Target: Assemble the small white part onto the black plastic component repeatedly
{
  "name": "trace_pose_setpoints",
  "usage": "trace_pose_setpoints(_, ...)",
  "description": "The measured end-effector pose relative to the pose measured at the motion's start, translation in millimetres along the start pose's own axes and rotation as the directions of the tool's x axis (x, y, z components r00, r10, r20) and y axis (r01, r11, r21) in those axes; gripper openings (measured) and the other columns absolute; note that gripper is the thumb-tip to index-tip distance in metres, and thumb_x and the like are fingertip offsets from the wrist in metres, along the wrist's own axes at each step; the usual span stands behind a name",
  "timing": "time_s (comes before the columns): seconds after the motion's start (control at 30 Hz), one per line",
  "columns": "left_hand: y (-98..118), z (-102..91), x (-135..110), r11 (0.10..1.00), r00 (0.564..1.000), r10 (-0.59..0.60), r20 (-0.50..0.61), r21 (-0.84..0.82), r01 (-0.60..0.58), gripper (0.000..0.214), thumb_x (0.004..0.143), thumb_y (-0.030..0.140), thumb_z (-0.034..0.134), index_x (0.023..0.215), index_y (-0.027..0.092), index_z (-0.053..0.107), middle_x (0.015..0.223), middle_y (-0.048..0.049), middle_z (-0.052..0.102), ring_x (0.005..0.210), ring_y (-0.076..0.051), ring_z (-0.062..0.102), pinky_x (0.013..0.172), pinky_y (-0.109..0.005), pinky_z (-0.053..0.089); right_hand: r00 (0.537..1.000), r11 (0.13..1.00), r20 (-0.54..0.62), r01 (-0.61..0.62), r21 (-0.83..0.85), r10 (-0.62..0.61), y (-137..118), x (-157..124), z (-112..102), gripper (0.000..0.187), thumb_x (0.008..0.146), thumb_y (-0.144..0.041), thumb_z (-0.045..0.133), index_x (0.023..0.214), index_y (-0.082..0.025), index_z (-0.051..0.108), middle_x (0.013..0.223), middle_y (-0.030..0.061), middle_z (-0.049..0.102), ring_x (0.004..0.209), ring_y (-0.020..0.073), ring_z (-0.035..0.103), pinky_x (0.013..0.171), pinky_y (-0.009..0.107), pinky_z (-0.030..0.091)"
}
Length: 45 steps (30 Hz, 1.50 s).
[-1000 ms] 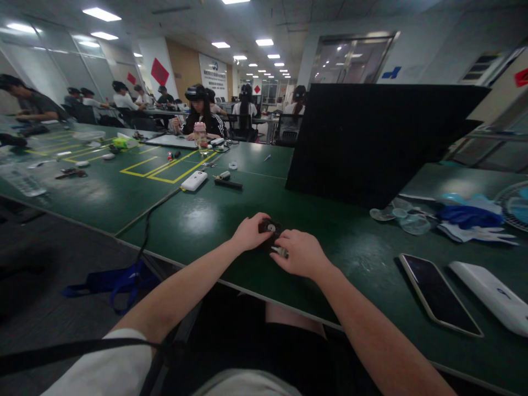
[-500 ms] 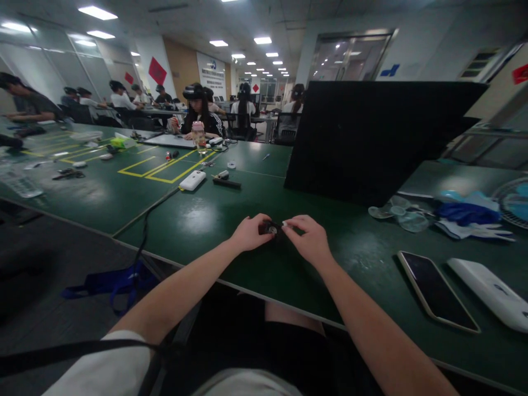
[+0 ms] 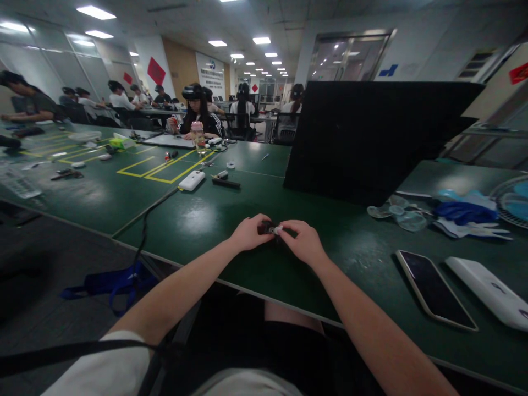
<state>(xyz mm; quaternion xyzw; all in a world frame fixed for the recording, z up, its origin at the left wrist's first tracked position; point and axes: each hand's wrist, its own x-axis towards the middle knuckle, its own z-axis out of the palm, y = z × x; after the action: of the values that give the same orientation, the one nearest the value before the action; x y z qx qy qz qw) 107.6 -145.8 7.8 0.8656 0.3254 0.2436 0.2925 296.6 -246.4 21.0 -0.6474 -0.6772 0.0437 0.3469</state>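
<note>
Above the green table (image 3: 181, 236), my left hand (image 3: 248, 233) grips a small dark object (image 3: 267, 226) with a round, pale metallic-looking detail on it. Its exact kind cannot be made out. My right hand (image 3: 303, 240) pinches a small white piece (image 3: 278, 229) between thumb and fingertips. That piece is up against the right side of the dark object, and the fingers hide part of both.
A large black panel (image 3: 371, 143) stands ahead on the right. Nearer me on the right lie a phone (image 3: 436, 289), a white power bank (image 3: 489, 291) and gloves (image 3: 470, 220). A white device (image 3: 192, 180) and a black bar (image 3: 226, 183) sit ahead. A person (image 3: 200, 115) sits opposite.
My right hand has moved left and slightly down, bringing the white piece from a short gap away to the dark object. My left hand has stayed almost still.
</note>
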Motion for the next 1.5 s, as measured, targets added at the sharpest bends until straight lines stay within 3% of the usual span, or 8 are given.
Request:
trace_pose_setpoints(0.27, -1.1, -1.8, 0.2, 1.0, 1.0, -0.006, 0.023, 0.006, 0.006, 0.046, 0.081, 0.041, 0.071, 0.123, 0.026, 0.058, 0.106, -0.0033, 0.075, 0.102, -0.023, 0.071, 0.096, -0.04, 0.052, 0.986, 0.981, 0.023, -0.159, -0.115, 0.163, -1.3, 0.0, -11.1, 0.056, 0.09, -0.07, 0.046, 0.073, -0.021, 0.068, 0.083, 0.0062, 0.069, 0.073, 0.0194, 0.061, 0.063, 0.033, 0.045)
trace_pose_setpoints(0.43, -1.7, -0.7, 1.3, 0.999, 0.999, -0.035, 0.023, 0.011, 0.034, 0.046, 0.081, 0.041, 0.072, 0.122, 0.026, 0.059, 0.111, -0.0051, 0.073, 0.105, -0.024, 0.07, 0.097, -0.041, 0.052, 0.91, 0.905, 0.036, -0.407, -0.125, 0.414, 12.9, 4.9, -19.5, 0.074, 0.092, -0.078, 0.023, 0.061, -0.022, 0.061, 0.061, 0.0057, 0.062, 0.054, 0.0172, 0.056, 0.051, 0.031, 0.04)
trace_pose_setpoints(0.53, -0.6, -0.5, 1.3, 0.999, 0.999, -0.032, 0.027, 0.005, 0.032, 0.047, 0.081, 0.041, 0.072, 0.124, 0.026, 0.059, 0.112, -0.005, 0.073, 0.107, -0.024, 0.069, 0.098, -0.041, 0.052, 0.873, 0.868, 0.083, -0.46, -0.19, 0.481, 30.8, 9.0, -19.0, 0.072, 0.09, -0.078, 0.03, 0.059, -0.022, 0.061, 0.059, 0.0062, 0.064, 0.05, 0.0172, 0.057, 0.048, 0.03, 0.04)
trace_pose_setpoints(0.67, 0.5, -2.2, 0.7, 0.999, 0.998, -0.039, 0.045, -0.012, 0.039, 0.047, 0.083, 0.041, 0.07, 0.125, 0.026, 0.057, 0.113, -0.0052, 0.073, 0.107, -0.024, 0.069, 0.097, -0.041, 0.053, 0.891, 0.887, 0.115, -0.408, -0.218, 0.439, 48.0, 9.5, -14.0, 0.053, 0.087, -0.068, 0.051, 0.063, -0.023, 0.066, 0.057, 0.0042, 0.065, 0.047, 0.0163, 0.057, 0.044, 0.029, 0.041)
trace_pose_setpoints(1.03, -4.9, -4.0, 0.9, 1.0, 0.999, -0.014, 0.044, -0.021, 0.015, 0.047, 0.081, 0.043, 0.071, 0.123, 0.026, 0.059, 0.114, -0.005, 0.071, 0.104, -0.023, 0.068, 0.093, -0.039, 0.053, 0.854, 0.863, 0.167, -0.456, -0.218, 0.494, 44.3, 6.2, -14.6, 0.04, 0.087, -0.059, 0.058, 0.074, -0.023, 0.07, 0.072, 0.006, 0.071, 0.059, 0.0199, 0.066, 0.05, 0.031, 0.049)
trace_pose_setpoints(1.17, -24.2, -28.6, 2.1, 1.0, 1.0, -0.022, 0.018, 0.019, 0.022, 0.047, 0.076, 0.042, 0.074, 0.117, 0.023, 0.062, 0.124, -0.0077, 0.066, 0.112, -0.024, 0.064, 0.097, -0.039, 0.051, 0.836, 0.86, 0.208, -0.477, -0.184, 0.508, 44.8, 4.3, -16.2, 0.04, 0.087, -0.061, 0.057, 0.08, -0.023, 0.071, 0.079, 0.0064, 0.072, 0.066, 0.0214, 0.067, 0.056, 0.034, 0.052)
trace_pose_setpoints(1.4, -96.3, -97.8, -20.6, 0.959, 0.963, -0.214, -0.162, 0.154, 0.239, 0.053, 0.076, 0.032, 0.066, 0.126, 0.023, 0.052, 0.113, -0.0062, 0.069, 0.099, -0.023, 0.067, 0.09, -0.039, 0.054, 0.831, 0.862, 0.249, -0.443, -0.247, 0.498, 42.7, 5.7, -19.2, 0.042, 0.089, -0.061, 0.052, 0.088, -0.023, 0.071, 0.086, 0.0066, 0.072, 0.075, 0.0215, 0.068, 0.06, 0.032, 0.051)
trace_pose_setpoints(1.5, -121.0, -119.2, -35.2, 0.909, 0.959, -0.076, -0.272, 0.376, 0.179, 0.051, 0.073, 0.027, 0.067, 0.122, 0.022, 0.056, 0.117, -0.0099, 0.069, 0.11, -0.03, 0.064, 0.101, -0.047, 0.047, 0.812, 0.845, 0.258, -0.458, -0.276, 0.524, 37.3, 7.2, -21.9, 0.043, 0.09, -0.06, 0.051, 0.092, -0.022, 0.072, 0.089, 0.0069, 0.072, 0.078, 0.0218, 0.068, 0.063, 0.032, 0.052)
